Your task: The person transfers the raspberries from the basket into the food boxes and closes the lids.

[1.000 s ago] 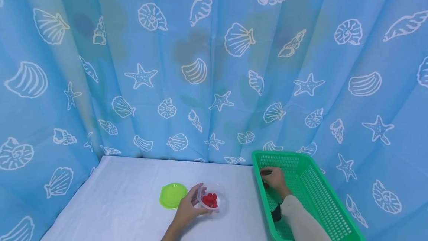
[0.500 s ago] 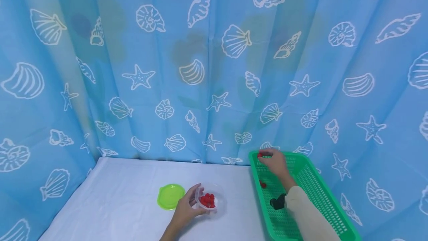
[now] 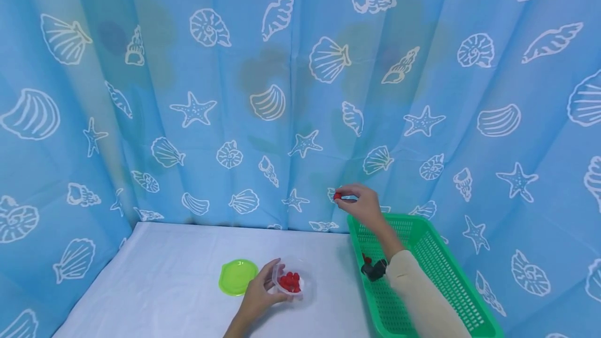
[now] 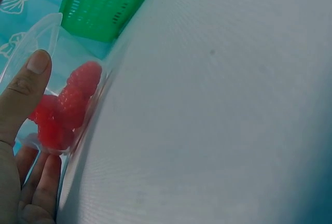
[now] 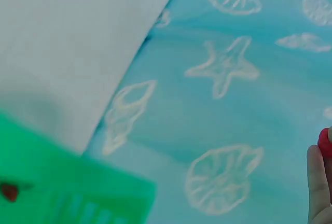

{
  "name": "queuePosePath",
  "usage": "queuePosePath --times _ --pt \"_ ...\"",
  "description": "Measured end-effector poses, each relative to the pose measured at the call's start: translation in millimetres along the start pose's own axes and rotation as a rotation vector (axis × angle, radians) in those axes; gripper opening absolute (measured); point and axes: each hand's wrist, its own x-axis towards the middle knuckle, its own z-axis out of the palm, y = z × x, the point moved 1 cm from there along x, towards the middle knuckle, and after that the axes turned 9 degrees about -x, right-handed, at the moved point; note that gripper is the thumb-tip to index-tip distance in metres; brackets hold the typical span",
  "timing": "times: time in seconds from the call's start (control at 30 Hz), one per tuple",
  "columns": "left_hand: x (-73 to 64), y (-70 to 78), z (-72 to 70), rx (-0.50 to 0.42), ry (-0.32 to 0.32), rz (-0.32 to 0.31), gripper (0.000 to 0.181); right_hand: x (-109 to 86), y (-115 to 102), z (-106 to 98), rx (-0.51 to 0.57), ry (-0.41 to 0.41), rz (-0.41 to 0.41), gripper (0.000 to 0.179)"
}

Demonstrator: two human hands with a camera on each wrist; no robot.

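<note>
My left hand grips a clear plastic container by its side, thumb across the near wall and fingers round the far one. Several red raspberries lie inside it, seen through the wall in the left wrist view. Above the far left corner of the green basket, my right hand pinches one raspberry between thumb and fingers. That raspberry is partly cut off at the right edge of the right wrist view. Another small red piece lies in the basket, near its left wall.
The green plastic basket with perforated walls stands at the right of the white-covered table. A lime-green lid lies left of the container. Behind everything hangs a blue curtain with white shells and starfish.
My right hand has risen out of the basket with a raspberry, moving up and left past the rim. The left hand and container have stayed put; the view has shifted slightly.
</note>
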Motion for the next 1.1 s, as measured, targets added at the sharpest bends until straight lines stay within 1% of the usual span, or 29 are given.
queuePosePath --times 0.07,0.13,0.3,0.37,0.47,0.57,0.67,0.93,1.1 --pt "-0.3 0.3 0.1 0.000 0.002 -0.001 0.091 0.4 -13 5 0.027 0.004 -0.026 0.023" --pt "-0.5 0.2 0.3 -0.001 0.002 -0.001 0.092 -3.1 -31 9 0.028 0.008 -0.040 0.022" --pt "-0.4 -1.2 0.9 0.000 -0.001 0.003 0.092 -13.0 -43 28 0.022 -0.002 -0.048 0.021" --pt "-0.7 -1.2 1.3 0.000 0.001 0.002 0.093 -16.2 -37 39 0.024 -0.003 -0.052 0.020" --pt "-1.4 -1.2 1.8 0.003 0.007 0.000 0.092 -25.4 -40 53 -0.005 -0.005 -0.046 0.019" --pt "-1.6 -2.1 1.8 0.013 0.012 0.007 0.092 -35.7 -43 67 -0.053 -0.006 -0.004 0.020" --pt "-0.9 -2.6 1.5 0.009 0.006 0.020 0.092 -45.9 -44 80 -0.073 -0.011 0.030 0.021" --pt "-1.0 -0.4 -0.6 0.001 0.001 0.045 0.091 -72.9 -40 112 -0.061 -0.057 0.094 0.021" --pt "-3.1 1.0 -0.1 0.004 0.007 0.041 0.094 -90.8 -32 130 -0.047 -0.075 0.106 0.022"
